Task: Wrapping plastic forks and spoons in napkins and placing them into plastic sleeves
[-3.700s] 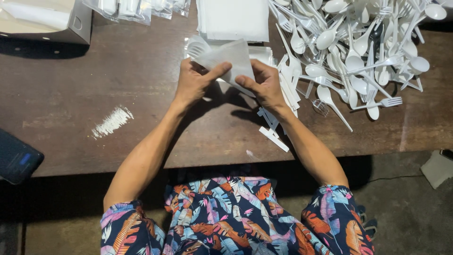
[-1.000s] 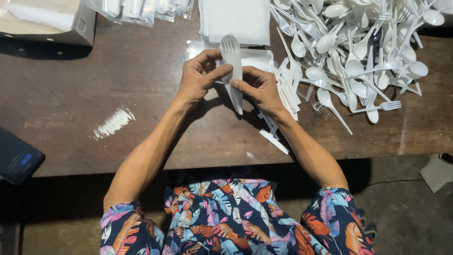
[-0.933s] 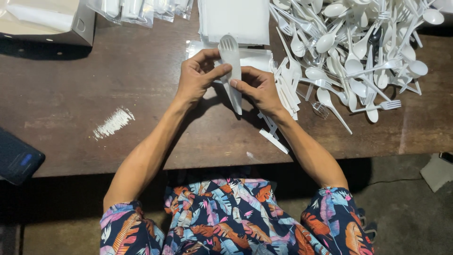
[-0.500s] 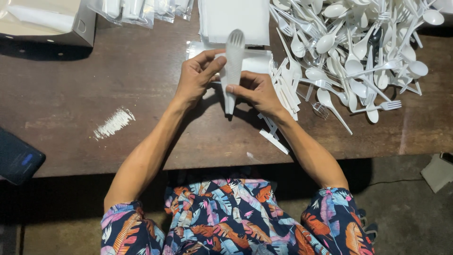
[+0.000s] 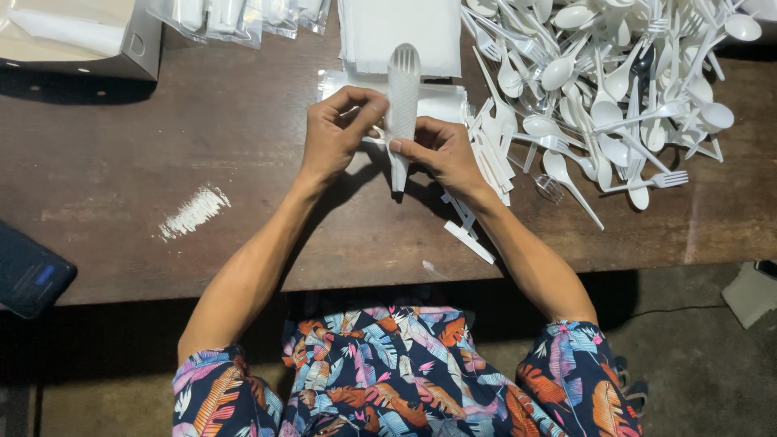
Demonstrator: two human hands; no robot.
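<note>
— Head view from above: what containers were on the brown wooden table (image 5: 243,162), and what did they hold?

— An open cardboard box (image 5: 77,36) sat at the far left corner with pale paper or plastic inside; its contents could not be told more closely. Beside it lay a row of clear plastic sleeves (image 5: 243,16), with white pieces faintly visible inside.

— Where was the cutlery bundle relative to the hands?

— A white plastic fork, partly rolled in a thin textured napkin (image 5: 402,97), stood upright between both hands, its tines pointing away from the person. The left hand (image 5: 336,133) pinched the wrap from the left side with curled fingers; the right hand (image 5: 441,154) pressed it from the right, thumb against the napkin. Both were closed on it, just above a flat stack of white napkins (image 5: 405,32).

— And the materials around them?

— To the right spread a loose heap of glossy white plastic spoons and forks (image 5: 615,89), with slim flat white packets (image 5: 486,154) near the right wrist. A white powdery smear (image 5: 194,212) marked the worn wood at left, and a dark phone (image 5: 32,279) lay at the near left edge.
</note>
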